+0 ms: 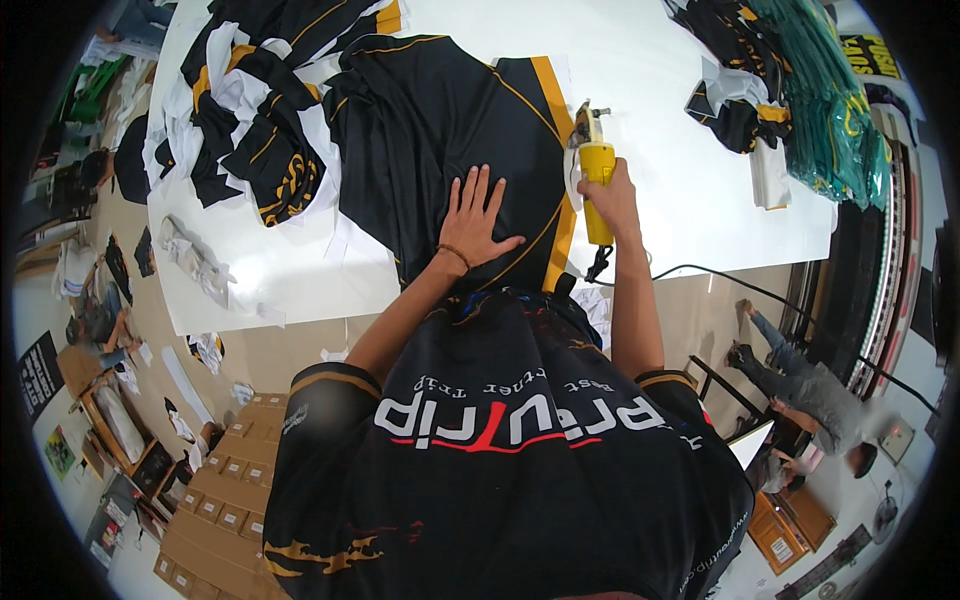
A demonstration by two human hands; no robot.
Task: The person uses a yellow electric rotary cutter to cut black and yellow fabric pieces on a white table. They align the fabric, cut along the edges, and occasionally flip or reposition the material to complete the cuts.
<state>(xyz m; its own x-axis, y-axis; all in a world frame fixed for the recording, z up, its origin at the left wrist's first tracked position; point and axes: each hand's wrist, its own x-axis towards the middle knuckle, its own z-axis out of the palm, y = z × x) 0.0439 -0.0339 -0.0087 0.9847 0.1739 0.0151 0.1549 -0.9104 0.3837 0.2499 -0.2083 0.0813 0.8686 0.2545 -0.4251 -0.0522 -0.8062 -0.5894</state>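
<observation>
Black fabric [400,140] with thin yellow lines and a yellow band along its right side lies spread on the white table [690,200]. My left hand [480,220] rests flat on it, fingers spread. Just right of the yellow band, my right hand [612,200] is wrapped around the yellow body of a handheld electric fabric cutter [597,165]. Its metal head points away from me, close beside the fabric's edge. A dark cord [680,268] runs off to the right. Whether the blade touches the cloth I cannot tell.
Crumpled black, white and yellow fabric pieces [270,150] pile up at the table's left. Green garments in clear plastic [830,120] lie at the far right, beside more black scraps [735,105]. Several cardboard boxes [215,500] stand behind at left. Other people [820,400] sit farther off.
</observation>
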